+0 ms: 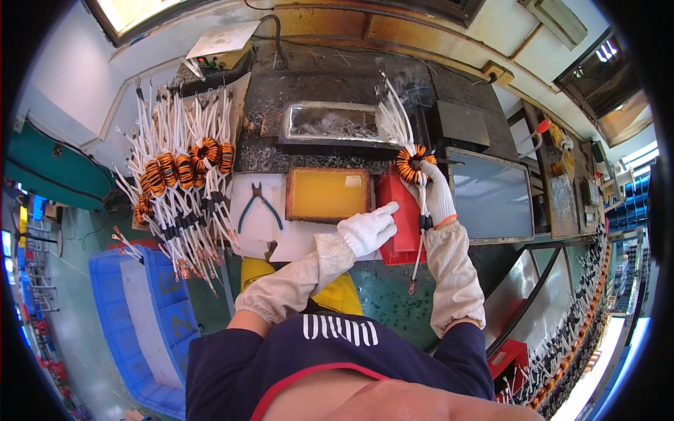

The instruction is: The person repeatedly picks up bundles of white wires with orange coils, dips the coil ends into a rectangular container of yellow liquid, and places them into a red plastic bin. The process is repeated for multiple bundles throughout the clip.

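Observation:
My right hand (439, 195), in a white glove, is closed on a ring-shaped coil (406, 165) wound with orange and black wire. White leads rise from the coil toward the far side, and another hangs down with a bare copper end. Beneath the coil is a red box (401, 235). My left hand (366, 229), also gloved, is at the box's left edge with its fingers drawn together; nothing shows in them. Left of the box sits a rectangular tray with a yellow block (328, 195). Beyond stands a metal solder pot (330, 123) with a shiny, crusted surface.
Several similar coils (184, 168) with white leads are piled at the left. Pliers (258, 207) with blue handles lie on a white sheet. A grey-topped tray (490, 196) stands at the right. A blue crate (112, 302) is on the floor at lower left.

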A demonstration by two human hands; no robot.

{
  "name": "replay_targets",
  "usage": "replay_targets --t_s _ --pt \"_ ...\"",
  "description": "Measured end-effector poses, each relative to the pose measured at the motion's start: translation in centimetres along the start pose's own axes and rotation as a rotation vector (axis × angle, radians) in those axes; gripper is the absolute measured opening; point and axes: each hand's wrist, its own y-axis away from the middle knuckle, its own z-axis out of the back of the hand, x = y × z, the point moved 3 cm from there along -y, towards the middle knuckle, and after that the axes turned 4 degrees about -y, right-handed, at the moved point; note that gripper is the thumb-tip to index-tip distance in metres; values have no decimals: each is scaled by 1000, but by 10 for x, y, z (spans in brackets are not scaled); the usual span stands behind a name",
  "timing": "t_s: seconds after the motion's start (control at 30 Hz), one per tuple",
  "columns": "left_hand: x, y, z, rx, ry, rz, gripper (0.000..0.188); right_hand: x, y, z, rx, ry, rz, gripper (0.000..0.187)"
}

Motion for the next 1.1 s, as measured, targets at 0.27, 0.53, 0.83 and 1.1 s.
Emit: replay_targets --t_s 0.27,0.53,0.83,1.1 --pt "1 0 -2 -28 -4 -16 29 1 -1 1 9 -15 -3 30" --pt "2 1 -3 -49 -3 -21 28 1 3 -5 91 -46 -23 31" --pt "3 0 -4 -20 14 -6 30 1 -1 4 90 -21 -17 36" --pt "2 0 -2 6 6 11 32 1 -4 8 123 -75 -13 39"
